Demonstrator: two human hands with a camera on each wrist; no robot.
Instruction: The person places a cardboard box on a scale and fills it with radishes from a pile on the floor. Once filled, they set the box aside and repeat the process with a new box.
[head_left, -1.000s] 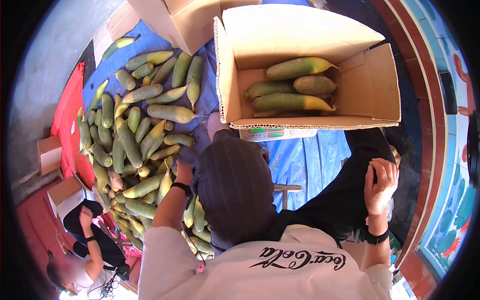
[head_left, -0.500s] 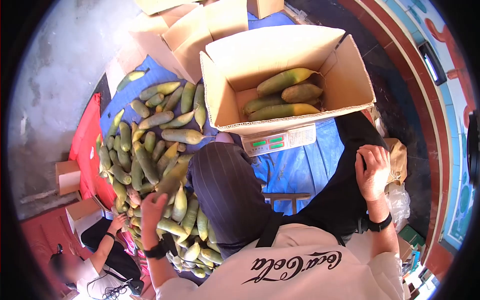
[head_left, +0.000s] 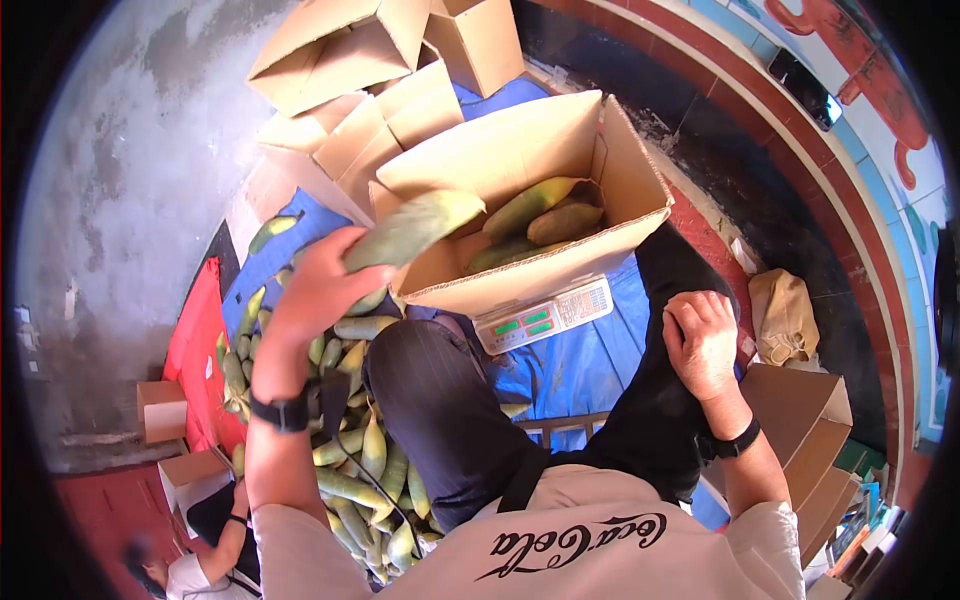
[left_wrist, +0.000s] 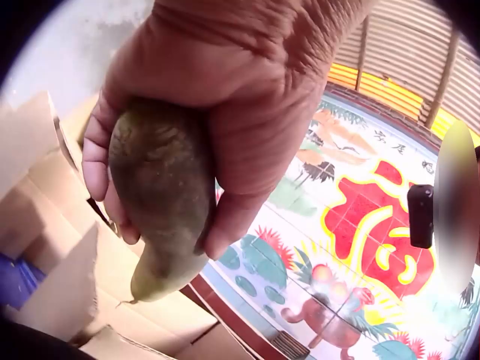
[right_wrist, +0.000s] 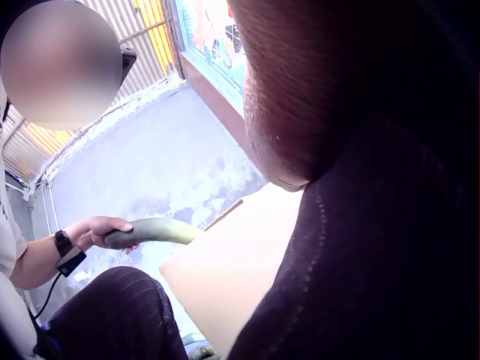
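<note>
My left hand (head_left: 318,288) grips a long green radish (head_left: 418,230) by its thicker end. Its pale yellow tip points at the left side of an open cardboard box (head_left: 530,272). In the left wrist view, fingers and thumb wrap the radish (left_wrist: 169,195) from both sides. Inside the box lie several green radishes (head_left: 530,212). Beneath it is a digital scale (head_left: 548,314) with lit green displays. My right hand (head_left: 703,342) rests on my right knee, fingers loosely bent, holding nothing; the right wrist view shows just part of that hand (right_wrist: 281,105), dark and close.
A heap of green radishes (head_left: 375,450) spreads over the blue tarp beside my left leg. Other cardboard boxes (head_left: 340,60) stand behind the weighed box. Another person (head_left: 215,560) sits at lower left. On the right are a brown sack (head_left: 783,315) and a carton (head_left: 800,410).
My left hand has come up from the radish heap with a radish and moved forward to the box. The head view has turned. My right hand stays on the knee.
</note>
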